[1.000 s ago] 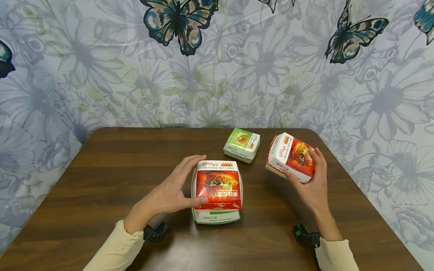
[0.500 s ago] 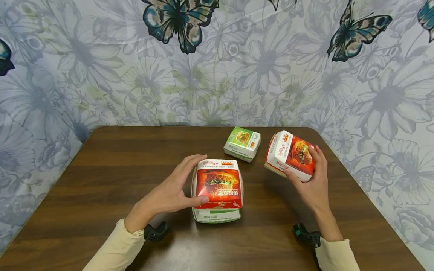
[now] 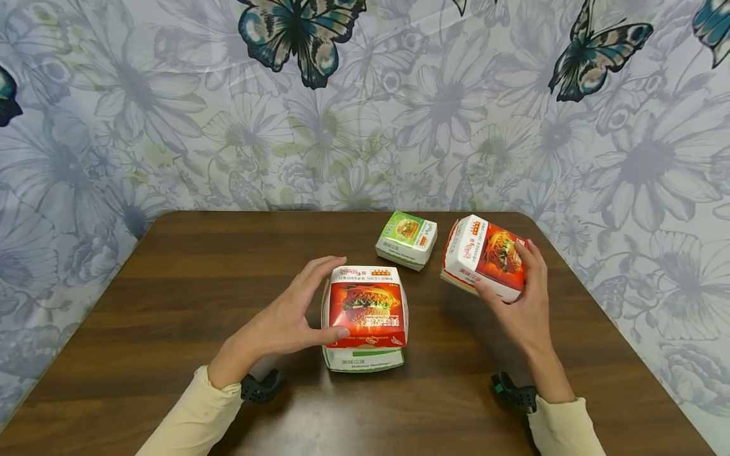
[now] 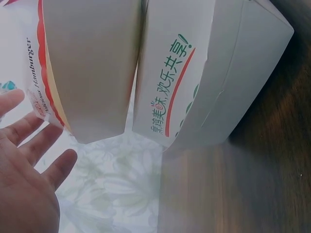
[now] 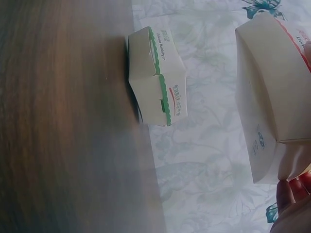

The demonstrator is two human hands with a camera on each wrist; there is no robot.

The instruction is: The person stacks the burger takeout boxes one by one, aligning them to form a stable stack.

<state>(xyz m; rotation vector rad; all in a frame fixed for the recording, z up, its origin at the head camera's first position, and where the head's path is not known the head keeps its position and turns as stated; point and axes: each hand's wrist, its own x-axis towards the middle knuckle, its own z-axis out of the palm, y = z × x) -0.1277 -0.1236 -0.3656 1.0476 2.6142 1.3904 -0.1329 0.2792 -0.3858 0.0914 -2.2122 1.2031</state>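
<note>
A red-and-white hamburger box (image 3: 371, 310) sits on top of a green-and-white hamburger box (image 3: 362, 360) in the middle of the table. My left hand (image 3: 285, 316) grips the red box from its left side, with the thumb at the near edge and fingers toward the far corner. Those fingers look spread in the left wrist view. To the right, my right hand (image 3: 525, 297) holds another red-and-white hamburger box (image 3: 485, 256), tilted and raised off the table. Its pale underside shows in the right wrist view. Part of its right side is hidden by my fingers.
A small green-and-white hamburger box (image 3: 406, 239) stands on the brown wooden table (image 3: 188, 304), between the stack and the raised box but farther back. Behind the table's far edge hangs a floral cloth (image 3: 342, 139) with butterflies.
Both hands keep their places on the boxes. The box in my right hand has shifted very slightly to the left; the whole head view has drifted a little.
</note>
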